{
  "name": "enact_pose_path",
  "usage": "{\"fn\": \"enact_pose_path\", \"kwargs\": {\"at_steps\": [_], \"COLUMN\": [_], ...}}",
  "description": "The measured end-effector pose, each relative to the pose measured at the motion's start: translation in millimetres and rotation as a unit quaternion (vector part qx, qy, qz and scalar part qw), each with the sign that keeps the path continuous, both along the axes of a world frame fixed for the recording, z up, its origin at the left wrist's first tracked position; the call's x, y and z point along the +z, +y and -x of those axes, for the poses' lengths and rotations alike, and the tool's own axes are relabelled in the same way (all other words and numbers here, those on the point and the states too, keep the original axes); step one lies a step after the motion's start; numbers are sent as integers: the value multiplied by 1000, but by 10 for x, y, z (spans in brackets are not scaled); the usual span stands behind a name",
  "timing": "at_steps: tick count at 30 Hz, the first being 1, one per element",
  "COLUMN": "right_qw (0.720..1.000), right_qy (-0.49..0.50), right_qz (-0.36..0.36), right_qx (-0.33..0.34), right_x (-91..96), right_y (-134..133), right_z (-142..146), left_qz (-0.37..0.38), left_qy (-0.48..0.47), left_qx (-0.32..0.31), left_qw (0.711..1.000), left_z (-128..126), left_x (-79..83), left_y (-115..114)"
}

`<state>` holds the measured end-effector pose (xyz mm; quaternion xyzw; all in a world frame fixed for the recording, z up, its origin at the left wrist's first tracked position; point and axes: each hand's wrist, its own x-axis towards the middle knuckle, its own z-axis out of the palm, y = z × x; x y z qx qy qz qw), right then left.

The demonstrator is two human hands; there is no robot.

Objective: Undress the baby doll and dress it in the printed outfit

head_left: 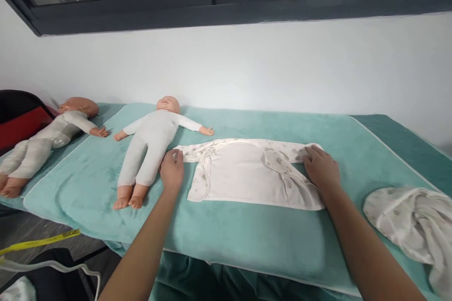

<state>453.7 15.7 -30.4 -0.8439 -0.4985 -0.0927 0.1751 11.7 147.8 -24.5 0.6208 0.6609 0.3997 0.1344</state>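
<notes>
Lying flat on the teal mat (247, 240), the white baby garment (247, 176) is spread with both sleeves out. Its left cuff is gripped by the curled left hand (172, 169); its right sleeve is pressed by the flat, unclenched right hand (321, 167). A doll (150, 143) is laid just beside it, and a crumpled cloth (413, 223) farther right.

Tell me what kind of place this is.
Probably a baby-care training room: one baby doll and a second doll lie on a long teal padded table. A baby shirt is spread flat on it, with the left hand at one sleeve and the right hand on the other.
</notes>
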Motion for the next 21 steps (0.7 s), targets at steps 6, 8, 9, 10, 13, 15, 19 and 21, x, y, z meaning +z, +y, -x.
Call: {"fn": "enact_pose_path", "kwargs": {"at_steps": [6,8,9,10,13,15,19,21], "right_qw": [1000,1000,1000,1000,999,998,994,985], "right_qy": [6,8,7,6,-3,-10,-7,44], "right_qz": [11,10,9,7,-8,-25,-61,-54], "right_qx": [22,25,26,28,39,49,92,159], "right_x": [-23,-44,-55,-65,-85,-76,86,256], "right_y": [36,47,47,42,3,-6,269,631], "right_z": [11,4,-4,-17,-86,-118,176,621], "left_qz": [-56,-87,-96,-98,-85,-90,-135,-124], "left_qy": [-39,-25,-15,-3,32,46,63,64], "left_qx": [-52,-57,-60,-67,-111,-133,-99,-57], "left_qw": [996,994,993,993,990,986,984,989], "left_z": [63,72,70,66,89,194,708,1037], "left_x": [187,244,258,265,279,331,538,624], "left_y": [123,210,242,257,186,84,66,213]}}
